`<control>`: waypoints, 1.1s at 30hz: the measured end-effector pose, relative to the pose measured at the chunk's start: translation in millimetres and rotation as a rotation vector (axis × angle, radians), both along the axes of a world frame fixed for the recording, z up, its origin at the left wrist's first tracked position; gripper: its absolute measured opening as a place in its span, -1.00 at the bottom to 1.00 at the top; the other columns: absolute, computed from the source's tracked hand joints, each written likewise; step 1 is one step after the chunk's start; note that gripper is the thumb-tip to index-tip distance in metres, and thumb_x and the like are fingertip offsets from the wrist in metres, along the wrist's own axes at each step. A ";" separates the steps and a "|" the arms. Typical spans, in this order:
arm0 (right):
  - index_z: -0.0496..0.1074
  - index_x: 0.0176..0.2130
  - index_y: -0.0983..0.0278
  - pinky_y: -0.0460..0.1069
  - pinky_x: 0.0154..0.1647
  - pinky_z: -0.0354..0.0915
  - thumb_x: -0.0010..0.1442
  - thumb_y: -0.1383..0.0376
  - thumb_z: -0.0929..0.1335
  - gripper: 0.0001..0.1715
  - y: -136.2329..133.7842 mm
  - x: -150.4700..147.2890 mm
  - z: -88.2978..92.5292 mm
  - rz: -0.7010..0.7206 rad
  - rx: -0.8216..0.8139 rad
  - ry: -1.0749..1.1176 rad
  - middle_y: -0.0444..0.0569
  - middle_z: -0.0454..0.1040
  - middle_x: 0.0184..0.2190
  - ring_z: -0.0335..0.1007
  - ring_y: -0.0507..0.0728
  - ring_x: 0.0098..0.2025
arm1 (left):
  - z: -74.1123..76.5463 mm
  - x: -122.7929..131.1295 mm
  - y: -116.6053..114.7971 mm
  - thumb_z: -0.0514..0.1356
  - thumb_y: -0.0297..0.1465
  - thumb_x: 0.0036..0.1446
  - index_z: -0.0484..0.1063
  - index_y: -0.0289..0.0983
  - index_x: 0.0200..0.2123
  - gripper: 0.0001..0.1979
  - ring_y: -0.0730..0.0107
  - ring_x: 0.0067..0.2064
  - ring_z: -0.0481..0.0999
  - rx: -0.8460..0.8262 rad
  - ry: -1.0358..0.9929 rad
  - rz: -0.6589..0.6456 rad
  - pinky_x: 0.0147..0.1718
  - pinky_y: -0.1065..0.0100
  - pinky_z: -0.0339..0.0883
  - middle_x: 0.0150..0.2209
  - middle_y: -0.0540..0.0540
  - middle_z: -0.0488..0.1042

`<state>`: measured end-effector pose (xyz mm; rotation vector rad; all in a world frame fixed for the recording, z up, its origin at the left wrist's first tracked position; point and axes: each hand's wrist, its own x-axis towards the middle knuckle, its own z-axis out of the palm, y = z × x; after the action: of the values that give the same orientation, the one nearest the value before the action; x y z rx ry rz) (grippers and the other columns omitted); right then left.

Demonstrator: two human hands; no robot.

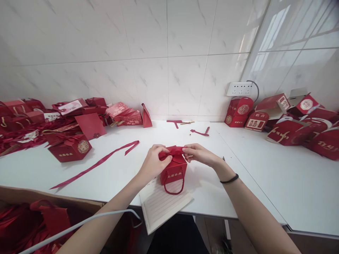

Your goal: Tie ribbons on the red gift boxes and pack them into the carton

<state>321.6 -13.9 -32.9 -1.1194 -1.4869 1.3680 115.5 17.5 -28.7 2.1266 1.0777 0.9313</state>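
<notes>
A small red gift box (173,173) with gold lettering stands near the table's front edge, partly over a lined notepad (164,206). Its twisted red cord handle (174,193) hangs down the front. On top is a red ribbon bow (174,151). My left hand (156,159) pinches the bow's left side, thumb near the knot. The fingers of my right hand (198,154) are closed on the ribbon at the bow's right end. Both hands hide parts of the ribbon and the box's upper edges.
A loose ribbon strip (97,163) lies left, beside another red box (71,149). Red boxes (291,130) are piled right; more sit far left. Ribbon scraps (200,132) lie near the wall, below a power strip (239,89). A carton (53,194) of red items stands lower left.
</notes>
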 end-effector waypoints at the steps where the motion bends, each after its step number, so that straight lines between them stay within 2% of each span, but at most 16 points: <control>1: 0.30 -0.56 0.32 -0.08 -0.45 0.14 0.08 0.04 0.37 -0.57 0.1 -0.2 0.2 -0.017 0.009 0.028 -0.16 0.26 -0.59 0.17 -0.03 -0.52 | 0.1 0.0 0.0 0.15 -0.35 -0.01 0.41 -0.23 -0.40 -0.91 0.24 -0.03 0.37 -0.001 0.011 -0.004 0.04 0.16 0.19 -0.11 -0.10 0.37; 5: 0.33 -0.63 0.34 -0.10 -0.57 0.05 0.10 0.12 0.33 -0.57 -5.2 1.9 6.7 0.016 0.041 0.019 -0.13 0.29 -0.66 0.12 -0.06 -0.62 | 1.4 -0.5 0.0 0.14 -0.41 -0.01 0.37 -0.23 -0.50 -0.94 0.23 -0.02 0.37 0.013 0.034 0.002 0.04 0.15 0.19 -0.14 -0.09 0.38; 10: 0.49 -0.55 0.39 -0.10 -0.55 0.11 0.12 0.21 0.29 -0.63 -15.4 8.6 18.6 0.283 -0.012 -0.186 -0.10 0.33 -0.70 0.17 -0.05 -0.64 | 0.6 -0.7 0.0 0.13 -0.42 -0.02 0.38 -0.23 -0.51 -0.94 0.23 0.01 0.35 -0.014 0.031 0.014 0.07 0.14 0.17 -0.10 -0.09 0.36; 12: 0.51 -0.53 0.38 -0.09 -0.52 0.15 0.12 0.19 0.30 -0.64 -16.1 12.2 19.4 0.339 -0.054 -0.249 -0.09 0.38 -0.66 0.20 -0.05 -0.63 | 0.3 -1.6 0.4 0.14 -0.40 -0.02 0.40 -0.23 -0.50 -0.92 0.23 0.01 0.35 -0.030 0.023 0.007 0.08 0.13 0.16 -0.08 -0.10 0.35; 16: 0.53 -0.49 0.36 -0.09 -0.48 0.20 0.10 0.15 0.33 -0.65 -14.3 19.1 16.6 0.353 -0.080 -0.272 -0.04 0.46 -0.55 0.21 -0.04 -0.59 | 0.5 -3.5 2.0 0.15 -0.32 -0.01 0.45 -0.23 -0.48 -0.87 0.20 0.02 0.35 -0.049 0.014 -0.018 0.10 0.09 0.14 -0.06 -0.12 0.34; 21: 0.57 -0.40 0.31 -0.10 -0.45 0.22 0.07 0.16 0.37 -0.72 -13.6 23.4 13.2 0.365 -0.051 -0.317 -0.06 0.50 -0.47 0.19 -0.05 -0.56 | -0.4 -3.9 3.3 0.16 -0.34 -0.02 0.45 -0.23 -0.51 -0.88 0.18 0.03 0.35 -0.046 0.001 -0.019 0.12 0.09 0.12 -0.07 -0.12 0.35; 26: 0.57 -0.41 0.30 -0.12 -0.46 0.21 0.01 0.16 0.41 -0.76 -12.5 19.2 9.1 0.376 -0.061 -0.384 -0.09 0.49 -0.48 0.22 -0.04 -0.52 | -1.2 -2.6 2.4 0.12 -0.27 0.05 0.43 -0.24 -0.49 -0.80 0.20 0.03 0.35 -0.088 -0.067 -0.015 0.12 0.10 0.11 -0.08 -0.13 0.36; 28: 0.57 -0.43 0.29 -0.13 -0.47 0.19 -0.01 0.16 0.43 -0.77 -11.7 17.8 7.6 0.404 -0.092 -0.424 -0.11 0.48 -0.51 0.22 -0.04 -0.52 | -1.0 -1.2 2.3 0.15 -0.25 0.02 0.42 -0.24 -0.50 -0.80 0.18 0.02 0.35 -0.103 -0.065 0.010 0.11 0.10 0.12 -0.06 -0.13 0.34; 31: 0.57 -0.45 0.29 -0.12 -0.51 0.15 -0.07 0.13 0.46 -0.74 -11.2 23.0 8.2 0.421 -0.154 -0.488 -0.12 0.45 -0.56 0.19 -0.04 -0.55 | -1.4 0.3 2.5 0.21 -0.31 -0.04 0.41 -0.24 -0.50 -0.87 0.19 0.03 0.35 -0.103 -0.028 0.020 0.11 0.12 0.13 -0.04 -0.12 0.32; 33: 0.56 -0.46 0.30 -0.11 -0.53 0.14 -0.10 0.10 0.47 -0.70 -11.5 32.9 10.5 0.362 -0.163 -0.545 -0.10 0.45 -0.56 0.18 -0.03 -0.55 | -2.5 -0.6 2.1 0.19 -0.34 -0.02 0.40 -0.25 -0.50 -0.90 0.20 0.03 0.35 -0.104 -0.018 0.011 0.12 0.13 0.11 -0.04 -0.13 0.31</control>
<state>354.5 -25.3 -22.4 -1.4578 -2.0763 1.5199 114.8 19.6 -31.2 2.0259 1.1052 0.8785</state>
